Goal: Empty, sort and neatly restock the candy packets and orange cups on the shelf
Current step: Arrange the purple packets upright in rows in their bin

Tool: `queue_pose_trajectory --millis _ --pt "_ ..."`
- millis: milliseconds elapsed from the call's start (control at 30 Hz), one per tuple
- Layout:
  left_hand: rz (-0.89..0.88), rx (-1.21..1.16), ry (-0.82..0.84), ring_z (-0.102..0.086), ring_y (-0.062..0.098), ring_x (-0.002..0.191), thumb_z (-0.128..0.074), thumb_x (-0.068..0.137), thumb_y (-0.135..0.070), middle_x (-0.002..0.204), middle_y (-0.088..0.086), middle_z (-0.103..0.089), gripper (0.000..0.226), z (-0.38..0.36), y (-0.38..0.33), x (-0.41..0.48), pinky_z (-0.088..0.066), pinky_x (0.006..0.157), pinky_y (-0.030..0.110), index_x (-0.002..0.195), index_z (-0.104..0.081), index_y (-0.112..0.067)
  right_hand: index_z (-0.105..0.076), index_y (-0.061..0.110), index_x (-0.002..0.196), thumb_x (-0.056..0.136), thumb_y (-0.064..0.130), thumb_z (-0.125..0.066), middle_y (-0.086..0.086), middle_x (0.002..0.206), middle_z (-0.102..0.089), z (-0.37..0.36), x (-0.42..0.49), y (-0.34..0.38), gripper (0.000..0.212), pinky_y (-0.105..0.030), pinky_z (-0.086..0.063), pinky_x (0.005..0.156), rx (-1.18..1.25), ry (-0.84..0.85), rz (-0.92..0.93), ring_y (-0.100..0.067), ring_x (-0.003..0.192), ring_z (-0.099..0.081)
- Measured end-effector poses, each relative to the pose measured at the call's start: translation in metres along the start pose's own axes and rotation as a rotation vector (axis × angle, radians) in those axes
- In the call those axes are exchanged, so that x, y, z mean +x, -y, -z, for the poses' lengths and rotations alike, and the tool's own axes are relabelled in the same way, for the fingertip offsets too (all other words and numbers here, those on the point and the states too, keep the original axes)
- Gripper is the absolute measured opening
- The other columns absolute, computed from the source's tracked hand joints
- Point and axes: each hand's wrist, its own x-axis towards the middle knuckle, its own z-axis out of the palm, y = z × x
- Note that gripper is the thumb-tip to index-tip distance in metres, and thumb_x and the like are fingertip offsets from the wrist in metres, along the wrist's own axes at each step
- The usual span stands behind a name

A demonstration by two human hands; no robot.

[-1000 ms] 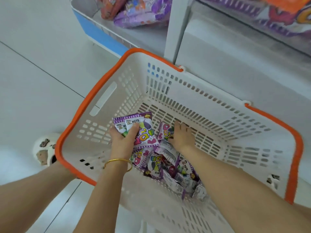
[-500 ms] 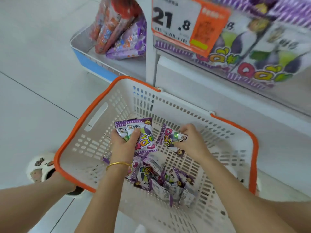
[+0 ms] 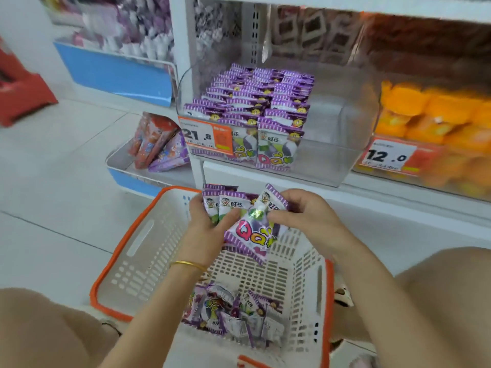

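My left hand [image 3: 206,229]: curled round a small stack of purple candy packets [image 3: 221,204], thumb across their fronts; the packets stand upright with their tops above my fingers.
My right hand [image 3: 305,216]: thumb and fingertips pinch one tilted packet [image 3: 253,233] near its upper half, its lower corner hanging down. It overlaps the front of the stack in my left hand.
Bangle [image 3: 189,264]: thin and gold, on my left wrist.
Basket [image 3: 138,248]: white slotted plastic with an orange rim, on the floor directly under both hands, between my knees.
Loose packets [image 3: 233,316]: a jumbled heap of the same purple candy on the basket's bottom, at the near end.
Clear bin [image 3: 332,155]: on the shelf just above and behind my hands. Rows of shelved packets [image 3: 255,102] fill its left part and stand upright; its right part is bare.
Price tag [image 3: 204,136]: reads 21.8, on the bin's front left.
Orange cups [image 3: 438,115]: blurred, stacked in the next bin to the right.
Side tray [image 3: 119,160]: lower left, holding leaning red and purple bags [image 3: 156,144].
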Motion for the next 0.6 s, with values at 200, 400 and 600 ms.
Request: queue_pose_trajectory --millis 200,400,600 --pt "-0.143 -0.079 0.086 -0.046 0.021 0.123 -0.06 0.079 -0.043 0.134 0.006 -0.047 0.077 -0.005 -0.072 0.0 -0.04 0.093 0.029 0.14 -0.028 -0.008 -0.065 0.023 0.089 0.08 0.011 -0.073 0.004 0.08 -0.069 0.016 -0.004 0.039 0.017 -0.036 -0.048 0.071 0.101 -0.017 0.016 -0.012 0.072 -0.063" --pt "-0.191 -0.083 0.159 -0.055 0.0 0.09 -0.04 0.098 -0.035 0.095 -0.01 -0.053 0.025 -0.015 -0.127 0.031 -0.035 0.062 -0.003 0.116 -0.042 -0.016 -0.063 0.019 0.083 0.081 0.004 -0.068 0.003 0.075 -0.07 0.056 0.004 0.091 0.015 -0.027 -0.052 0.056 0.098 -0.134 0.08 -0.014 0.066 -0.065" --pt "-0.294 -0.121 0.04 -0.049 0.012 0.075 -0.044 0.098 -0.029 0.08 -0.004 -0.048 0.02 -0.024 -0.151 0.08 -0.038 0.063 0.024 0.106 -0.041 -0.011 -0.057 0.007 0.079 0.076 0.015 -0.077 -0.001 0.07 -0.051 0.114 0.052 0.146 0.022 -0.019 -0.033 0.051 -0.567 -0.527 0.309 -0.004 0.06 -0.047"
